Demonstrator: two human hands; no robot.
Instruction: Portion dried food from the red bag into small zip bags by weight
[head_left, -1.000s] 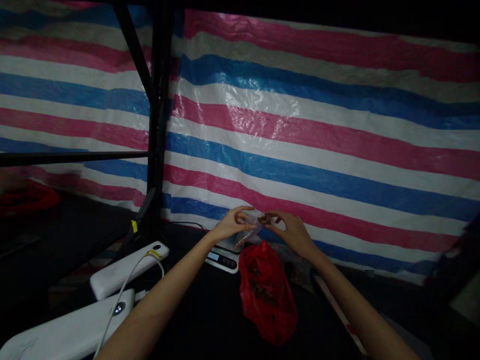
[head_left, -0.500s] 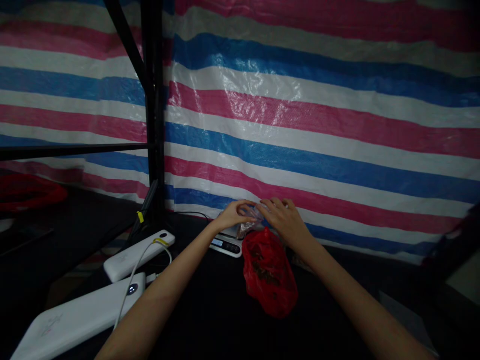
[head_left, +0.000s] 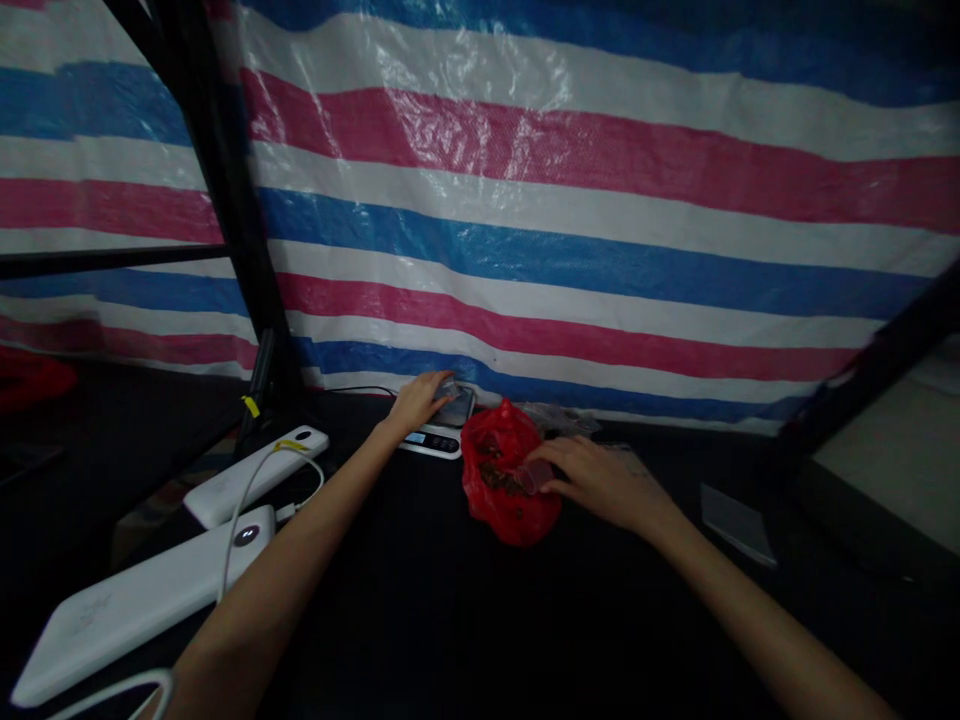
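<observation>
A red plastic bag (head_left: 517,520) lies gaping on the black table, with small brown dried pieces (head_left: 501,480) inside. My right hand (head_left: 600,478) reaches over its right side, thumb and fingers closed around a small clear plastic cup (head_left: 534,476) whose mouth is among the pieces. Farther back on the left, my left hand (head_left: 421,402) is above a white digital scale (head_left: 442,445) with a lit display. Its fingers pinch a crumpled clear plastic bag (head_left: 451,388) over the scale's platform; the fingertips are partly hidden.
Two white power banks (head_left: 150,595) with a white cable (head_left: 238,510) lie at the left. Clear plastic wrapping (head_left: 562,418) is behind the red bag. A flat clear packet (head_left: 739,525) lies at the right. Striped sheeting (head_left: 525,240) and a black frame post (head_left: 225,180) bound the table.
My right hand has left the clear bag near my left hand and come down into the red bag with the small cup. My left hand stays at the scale. The view has tilted down.
</observation>
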